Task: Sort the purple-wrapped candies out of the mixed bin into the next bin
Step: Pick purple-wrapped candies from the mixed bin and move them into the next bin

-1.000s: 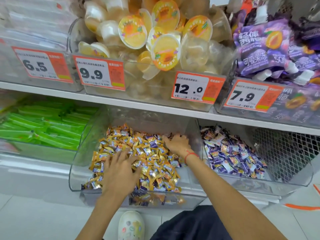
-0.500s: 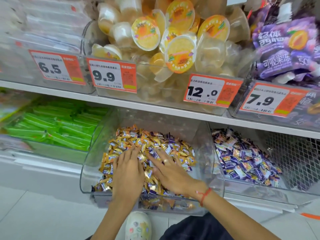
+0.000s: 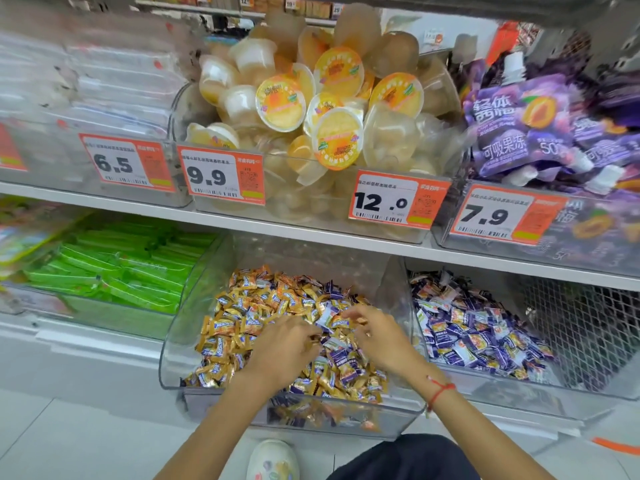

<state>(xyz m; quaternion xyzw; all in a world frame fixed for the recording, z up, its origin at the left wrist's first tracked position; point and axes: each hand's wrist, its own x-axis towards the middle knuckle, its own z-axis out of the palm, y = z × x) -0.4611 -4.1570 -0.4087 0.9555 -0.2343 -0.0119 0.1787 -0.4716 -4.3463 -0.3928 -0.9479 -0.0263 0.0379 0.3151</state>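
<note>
I have both hands down in the mixed bin (image 3: 180, 341), the clear tub on the lower shelf where gold-wrapped candies (image 3: 225, 327) and purple-wrapped candies (image 3: 341, 360) lie jumbled together; I judge the hands sit this low and close together so the fingers can rake through the top layer and single out the purple ones. My left hand (image 3: 280, 351) rests on the heap with its fingers curled inward toward the middle, tips pressed among the wrappers; motion blur keeps me from telling whether anything is actually pinched. My right hand (image 3: 379, 337), with a red string bracelet (image 3: 440, 393) on the wrist, has its fingers bent and slightly spread over a pale purple candy just ahead of them, touching the pile, though I cannot tell if it has hold of one. The next bin (image 3: 485, 389), immediately to the right, already holds a bed of purple wrappers, so a short sideways carry should do.
</note>
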